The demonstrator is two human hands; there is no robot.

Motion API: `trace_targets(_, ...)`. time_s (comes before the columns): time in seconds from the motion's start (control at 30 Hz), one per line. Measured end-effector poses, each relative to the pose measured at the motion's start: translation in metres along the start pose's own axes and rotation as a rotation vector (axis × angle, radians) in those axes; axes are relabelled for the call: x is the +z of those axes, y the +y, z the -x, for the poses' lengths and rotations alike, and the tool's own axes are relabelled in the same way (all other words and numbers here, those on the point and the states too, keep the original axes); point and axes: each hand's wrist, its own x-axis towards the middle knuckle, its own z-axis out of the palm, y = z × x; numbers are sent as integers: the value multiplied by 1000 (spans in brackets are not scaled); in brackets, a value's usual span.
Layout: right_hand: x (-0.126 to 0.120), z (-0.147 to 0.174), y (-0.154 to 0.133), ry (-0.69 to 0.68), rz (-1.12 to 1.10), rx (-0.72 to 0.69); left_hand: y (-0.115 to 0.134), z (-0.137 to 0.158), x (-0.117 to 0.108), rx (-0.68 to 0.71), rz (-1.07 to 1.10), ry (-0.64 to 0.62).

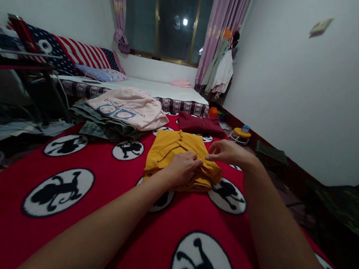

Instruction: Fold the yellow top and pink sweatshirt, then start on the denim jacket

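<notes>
A yellow garment (162, 151) with a row of small buttons at its far edge lies folded on the red blanket (117, 218). My left hand (185, 166) rests on the middle of it, fingers curled down and closed on the cloth. Just above the garment's right side is my right hand (225, 151), its fingers bent and the thumb a little apart from them, with nothing visible between. Past the yellow garment lies a folded dark red garment (199, 123).
A pink printed shirt (130, 107) lies over denim clothing (97, 124) at the far left of the blanket. Behind stands a bed (153, 87) under the window. A yellow-topped stool (242, 133) and a dark green stool (270, 153) stand at the right.
</notes>
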Motion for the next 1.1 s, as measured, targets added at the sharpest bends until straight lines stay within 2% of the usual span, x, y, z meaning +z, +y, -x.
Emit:
trace_targets(0.13, 5, -3, -3, 16, -14, -17, -7, -1, 7, -103, 46, 49)
trace_targets(0.33, -3, 2, -8, 100, -248, -79, -28, -2, -9, -341, 511, 375)
trace_targets(0.43, -6, 10, -18, 3, -350, -226, -41, -2, -18, -416, 647, 463)
trace_targets(0.53, 0, 13, -28, -72, -291, -331, -51, -1, -20, -464, 648, 515)
trace_targets(0.7, 16, 9, -38, -77, -79, -280, -52, 0, -19, -516, 642, 573)
trace_targets(0.9, 20, 14, -61, -46, 15, -258, -49, -1, -22, -658, 694, 568)
trace_targets(1.0, 37, 13, -79, 5, 88, -190, -51, -2, -16, -730, 849, 602)
trace_targets(1.1, 65, 7, -94, 143, 115, -152, -51, -3, -10, -768, 1028, 659)
